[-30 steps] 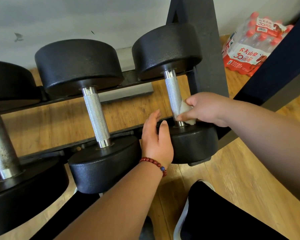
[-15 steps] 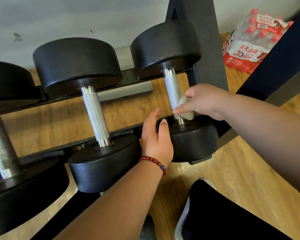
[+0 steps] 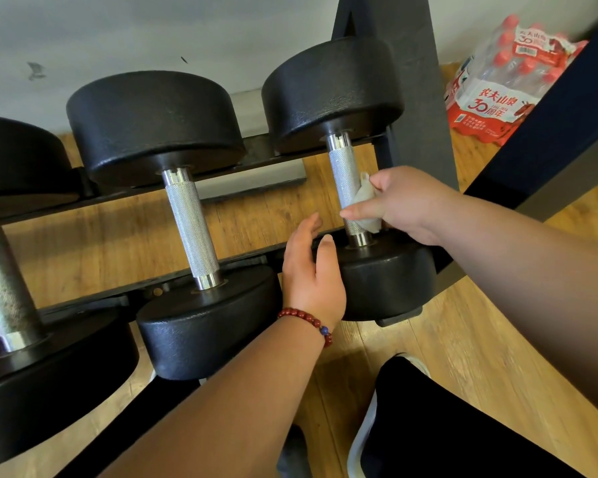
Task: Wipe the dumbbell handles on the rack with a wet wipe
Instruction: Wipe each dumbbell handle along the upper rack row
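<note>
Three black dumbbells lie on a low black rack (image 3: 256, 157). My right hand (image 3: 408, 201) holds a white wet wipe (image 3: 365, 198) wrapped against the knurled steel handle (image 3: 344, 170) of the rightmost dumbbell, about halfway down it. My left hand (image 3: 311, 274) rests with straight fingers on the near head (image 3: 387, 277) of that same dumbbell; a red bead bracelet is on its wrist. The middle dumbbell's handle (image 3: 192, 225) is bare and shiny. The left dumbbell's handle (image 3: 0, 281) looks duller and speckled.
The rack's upright post (image 3: 415, 98) rises just behind my right hand. A shrink-wrapped pack of water bottles (image 3: 504, 81) sits on the wooden floor at the right. A dark beam (image 3: 560, 132) crosses the upper right. My leg and shoe (image 3: 370, 426) are below.
My right hand has slid the wipe up the rightmost handle, from near its lower collar toward the middle. The left hand has stayed on the near head.
</note>
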